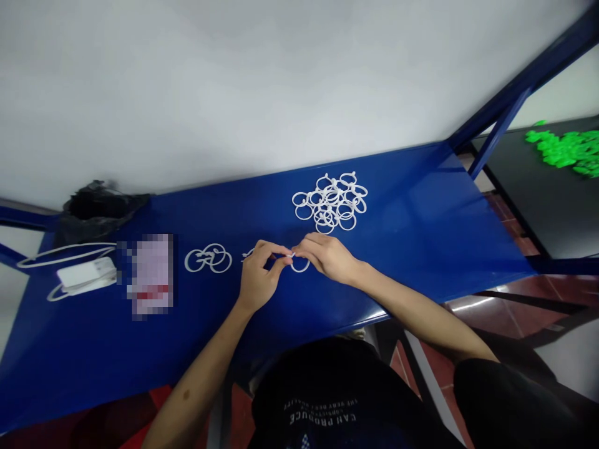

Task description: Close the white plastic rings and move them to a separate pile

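Both my hands meet over the middle of the blue table (421,237). My left hand (258,276) and my right hand (327,255) pinch the same white plastic ring (299,265), which lies between their fingertips just above the tabletop. A pile of several loose white rings (331,202) sits a short way beyond my right hand. To the left of my left hand lie two or three joined white rings (208,259), flat on the table.
A white charger block with its looped cable (84,274) and a blurred card (150,274) lie at the left. A black bag (96,209) sits at the far left corner. Green plastic pieces (568,149) lie on a dark surface at right, behind a blue frame post (500,128).
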Tool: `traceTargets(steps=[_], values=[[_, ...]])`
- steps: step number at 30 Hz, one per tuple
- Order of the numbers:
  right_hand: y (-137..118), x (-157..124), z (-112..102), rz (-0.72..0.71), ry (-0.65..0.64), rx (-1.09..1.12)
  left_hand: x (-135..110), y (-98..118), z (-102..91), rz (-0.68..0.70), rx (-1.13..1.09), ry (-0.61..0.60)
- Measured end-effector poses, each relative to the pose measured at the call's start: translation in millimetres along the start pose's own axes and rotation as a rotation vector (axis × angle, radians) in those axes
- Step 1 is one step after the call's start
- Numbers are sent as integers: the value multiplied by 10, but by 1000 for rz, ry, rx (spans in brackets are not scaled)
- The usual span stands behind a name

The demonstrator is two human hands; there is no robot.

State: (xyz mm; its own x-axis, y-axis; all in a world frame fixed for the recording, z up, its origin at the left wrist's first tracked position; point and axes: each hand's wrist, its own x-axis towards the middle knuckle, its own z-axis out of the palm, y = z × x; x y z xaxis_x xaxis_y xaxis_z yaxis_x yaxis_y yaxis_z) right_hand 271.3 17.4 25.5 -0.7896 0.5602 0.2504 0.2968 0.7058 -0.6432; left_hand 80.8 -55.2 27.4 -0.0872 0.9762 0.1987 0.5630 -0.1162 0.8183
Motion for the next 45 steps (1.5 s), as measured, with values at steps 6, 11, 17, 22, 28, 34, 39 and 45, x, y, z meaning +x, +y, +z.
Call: traceTargets(steps=[6, 11, 17, 22, 28, 34, 39, 45], values=[[-65, -23, -20, -91, -71, -145, -10, 0, -16, 68, 104, 35], [4, 14, 45, -16, 20, -196, -6, -61, 14, 162, 413, 77], [286, 15, -142, 204, 370, -312, -66, -40, 113, 147, 766, 45], [454, -3, -317, 336, 513, -405, -100, -87, 137, 321, 676, -83], [442, 3, -328, 327, 556, -393, -91, -47, 123, 474, 515, -133], [243, 0, -271, 150, 483, -337, -22, -73, 61, 211, 588, 80], [45, 42, -36, 83, 133, -352, 10, -122, 76, 126, 599, 18], [0, 65, 103, 113, 23, -403, 22, -94, 88, 107, 422, -64]])
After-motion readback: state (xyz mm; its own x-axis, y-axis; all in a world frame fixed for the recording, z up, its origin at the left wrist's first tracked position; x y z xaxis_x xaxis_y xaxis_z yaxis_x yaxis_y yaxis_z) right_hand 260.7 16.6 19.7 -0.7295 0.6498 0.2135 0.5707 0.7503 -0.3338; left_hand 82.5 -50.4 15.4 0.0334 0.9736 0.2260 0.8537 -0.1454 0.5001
